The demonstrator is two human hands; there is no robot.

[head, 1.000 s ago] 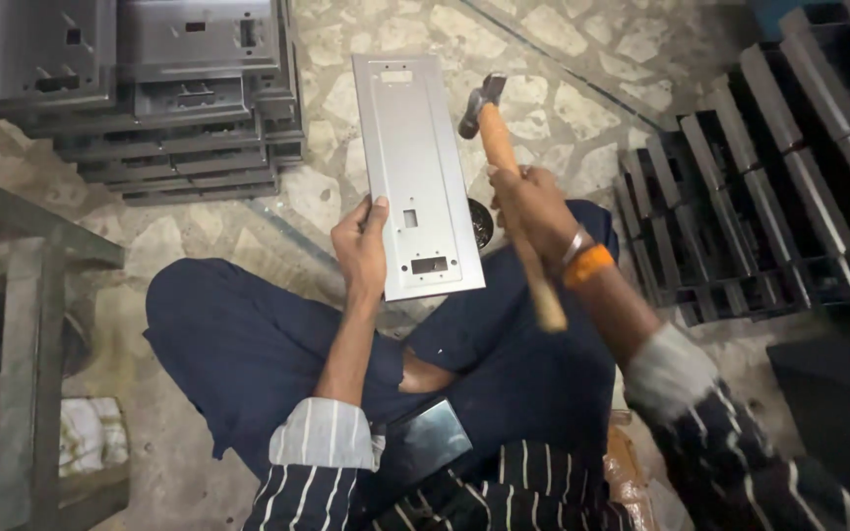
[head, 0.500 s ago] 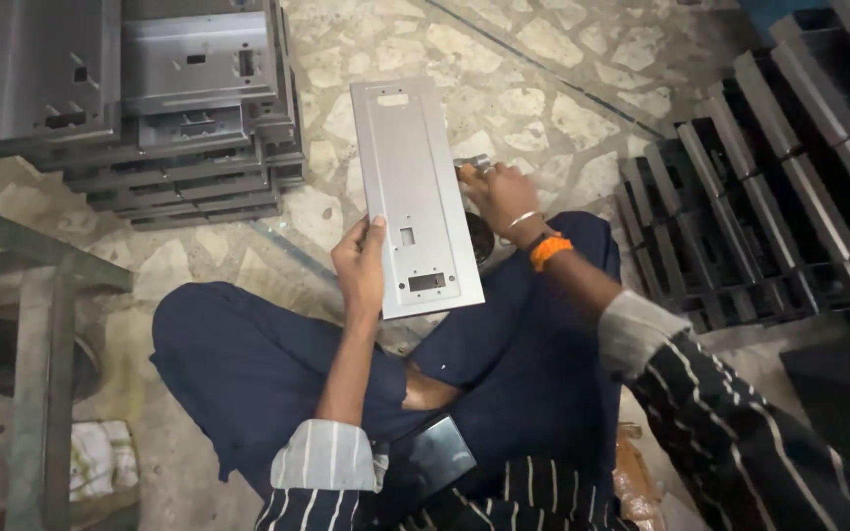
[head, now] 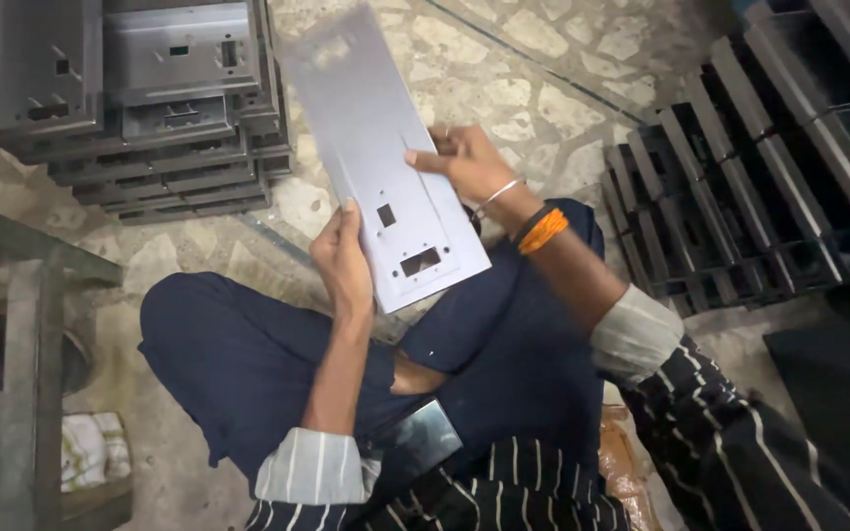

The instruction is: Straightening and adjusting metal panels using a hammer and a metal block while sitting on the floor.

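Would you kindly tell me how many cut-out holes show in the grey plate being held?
2 clearly: a small square hole mid-plate and a wider slot nearer the lower edge of the plate. Tiny drill holes may be there too.

Metal plate (head: pixel 376 167) top edge blurred.
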